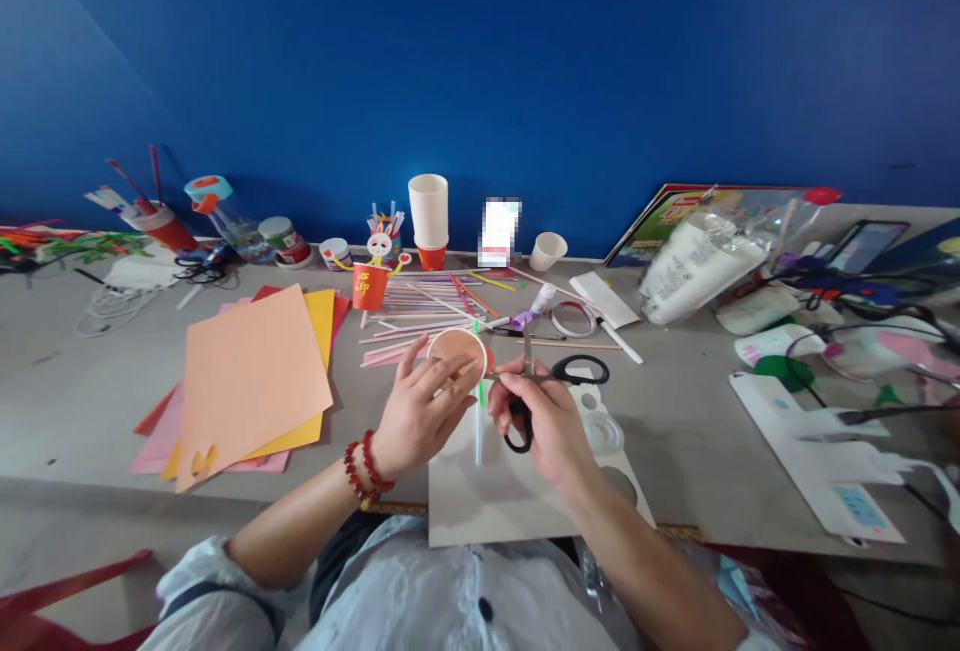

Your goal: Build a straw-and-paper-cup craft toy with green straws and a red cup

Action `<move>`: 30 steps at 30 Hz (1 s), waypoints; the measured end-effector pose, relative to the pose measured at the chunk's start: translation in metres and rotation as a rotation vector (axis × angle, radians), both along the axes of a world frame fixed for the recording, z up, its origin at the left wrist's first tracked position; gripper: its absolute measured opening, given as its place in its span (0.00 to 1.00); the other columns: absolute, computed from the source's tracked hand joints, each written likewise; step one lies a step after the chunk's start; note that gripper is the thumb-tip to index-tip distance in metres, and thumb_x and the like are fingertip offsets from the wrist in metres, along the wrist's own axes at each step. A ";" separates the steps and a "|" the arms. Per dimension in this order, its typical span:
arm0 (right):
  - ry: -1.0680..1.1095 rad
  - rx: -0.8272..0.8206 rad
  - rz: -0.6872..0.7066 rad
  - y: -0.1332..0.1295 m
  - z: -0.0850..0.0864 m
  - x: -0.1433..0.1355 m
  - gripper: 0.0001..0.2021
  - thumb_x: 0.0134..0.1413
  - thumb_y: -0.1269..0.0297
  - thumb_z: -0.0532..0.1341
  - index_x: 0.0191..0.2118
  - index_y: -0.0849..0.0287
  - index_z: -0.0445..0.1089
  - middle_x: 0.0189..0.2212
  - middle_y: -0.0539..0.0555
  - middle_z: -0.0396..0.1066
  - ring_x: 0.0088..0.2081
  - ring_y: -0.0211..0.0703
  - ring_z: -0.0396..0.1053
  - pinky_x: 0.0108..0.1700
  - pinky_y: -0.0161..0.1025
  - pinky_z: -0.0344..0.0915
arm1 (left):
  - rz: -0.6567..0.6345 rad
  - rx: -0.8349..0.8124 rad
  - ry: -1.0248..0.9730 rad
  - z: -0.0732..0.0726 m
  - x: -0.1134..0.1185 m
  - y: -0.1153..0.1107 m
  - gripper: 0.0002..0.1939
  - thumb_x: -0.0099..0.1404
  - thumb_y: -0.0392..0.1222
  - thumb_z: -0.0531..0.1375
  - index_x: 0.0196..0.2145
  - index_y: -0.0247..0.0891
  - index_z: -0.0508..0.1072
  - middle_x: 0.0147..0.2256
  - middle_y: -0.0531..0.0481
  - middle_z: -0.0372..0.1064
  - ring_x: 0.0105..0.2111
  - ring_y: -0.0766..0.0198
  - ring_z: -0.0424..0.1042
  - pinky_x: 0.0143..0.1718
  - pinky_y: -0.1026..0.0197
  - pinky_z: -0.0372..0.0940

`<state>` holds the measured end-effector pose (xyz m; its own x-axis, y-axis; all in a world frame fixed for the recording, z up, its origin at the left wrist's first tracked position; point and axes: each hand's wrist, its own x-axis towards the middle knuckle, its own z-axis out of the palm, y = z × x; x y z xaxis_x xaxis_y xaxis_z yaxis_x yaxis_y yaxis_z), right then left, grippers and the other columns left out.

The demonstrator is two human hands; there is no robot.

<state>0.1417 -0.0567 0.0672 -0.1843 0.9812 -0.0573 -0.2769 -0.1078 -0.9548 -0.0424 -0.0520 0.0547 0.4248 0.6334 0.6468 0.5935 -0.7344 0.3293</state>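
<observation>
My left hand (429, 409) is on a paper cup with a white rim (454, 333), its fingers reaching over the mouth. Orange shows inside the cup, and the hand hides much of it. A thin green strip (481, 393) shows above and below the cup's right side, with a pale bluish stick (478, 443) hanging beneath it. My right hand (541, 411) grips black-handled scissors (580, 369) right beside the cup. Their blades are spread wide, one pointing up. Below both hands lies a white board (495, 506) with round holes.
Coloured paper sheets (255, 381) lie at the left. Behind the hands are scattered paper sticks (427, 301), a rabbit-decorated red cup (370, 286), stacked white cups (428, 211) and a lit phone (499, 233). A power strip (817, 461) with cables sits at the right.
</observation>
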 end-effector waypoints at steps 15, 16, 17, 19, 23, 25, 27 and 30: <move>-0.658 0.724 0.009 -0.006 0.002 0.009 0.08 0.68 0.65 0.52 0.43 0.54 0.68 0.33 0.54 0.71 0.41 0.47 0.71 0.47 0.46 0.68 | 0.010 -0.243 -0.437 0.008 0.009 -0.006 0.05 0.64 0.35 0.63 0.39 0.40 0.73 0.35 0.49 0.72 0.38 0.60 0.70 0.41 0.56 0.65; -0.637 0.706 0.010 -0.006 0.001 0.008 0.08 0.68 0.65 0.51 0.43 0.54 0.67 0.33 0.54 0.71 0.40 0.47 0.71 0.46 0.45 0.69 | 0.029 -0.232 -0.431 0.007 0.010 -0.007 0.04 0.65 0.34 0.63 0.38 0.40 0.73 0.34 0.49 0.72 0.37 0.61 0.71 0.42 0.55 0.65; -0.602 0.669 0.013 -0.007 0.000 0.007 0.08 0.68 0.64 0.51 0.44 0.54 0.67 0.34 0.54 0.71 0.38 0.46 0.72 0.44 0.44 0.69 | 0.050 -0.214 -0.425 0.005 0.011 -0.007 0.04 0.65 0.34 0.62 0.37 0.40 0.72 0.33 0.50 0.73 0.36 0.61 0.71 0.43 0.54 0.65; -0.500 0.561 0.006 -0.009 -0.004 0.003 0.07 0.68 0.62 0.52 0.44 0.54 0.67 0.33 0.53 0.71 0.33 0.43 0.71 0.38 0.41 0.70 | 0.092 -0.154 -0.414 0.000 0.014 -0.007 0.04 0.65 0.34 0.62 0.36 0.41 0.72 0.33 0.51 0.74 0.36 0.61 0.72 0.50 0.49 0.64; -0.219 0.304 -0.020 -0.012 -0.008 -0.008 0.07 0.67 0.58 0.55 0.39 0.54 0.65 0.27 0.51 0.71 0.26 0.40 0.67 0.30 0.38 0.66 | 0.149 -0.038 -0.425 -0.014 0.017 -0.005 0.04 0.64 0.35 0.61 0.36 0.43 0.72 0.33 0.52 0.75 0.36 0.60 0.74 0.54 0.44 0.63; -0.121 0.231 -0.032 -0.012 -0.008 -0.014 0.08 0.65 0.57 0.57 0.38 0.55 0.65 0.25 0.50 0.71 0.25 0.40 0.66 0.29 0.38 0.65 | 0.154 -0.011 -0.453 -0.020 0.019 -0.005 0.04 0.64 0.35 0.61 0.35 0.43 0.72 0.33 0.51 0.75 0.36 0.60 0.74 0.50 0.46 0.65; -0.076 0.197 -0.060 -0.011 -0.007 -0.018 0.09 0.63 0.56 0.59 0.36 0.55 0.66 0.25 0.50 0.72 0.25 0.40 0.65 0.29 0.38 0.64 | 0.159 -0.005 -0.474 -0.024 0.019 -0.005 0.04 0.64 0.34 0.61 0.36 0.42 0.72 0.33 0.50 0.75 0.36 0.59 0.75 0.47 0.48 0.67; -0.023 0.133 -0.113 -0.011 -0.006 -0.025 0.09 0.62 0.57 0.60 0.33 0.56 0.68 0.24 0.50 0.71 0.24 0.38 0.64 0.28 0.38 0.62 | 0.171 0.009 -0.464 -0.026 0.019 -0.004 0.05 0.64 0.34 0.62 0.36 0.43 0.73 0.33 0.50 0.76 0.37 0.59 0.75 0.47 0.48 0.66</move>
<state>0.1169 -0.0681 0.0608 -0.0723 0.9949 0.0710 -0.2578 0.0502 -0.9649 -0.0233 -0.0564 0.0288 -0.0184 0.6623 0.7490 0.4981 -0.6434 0.5812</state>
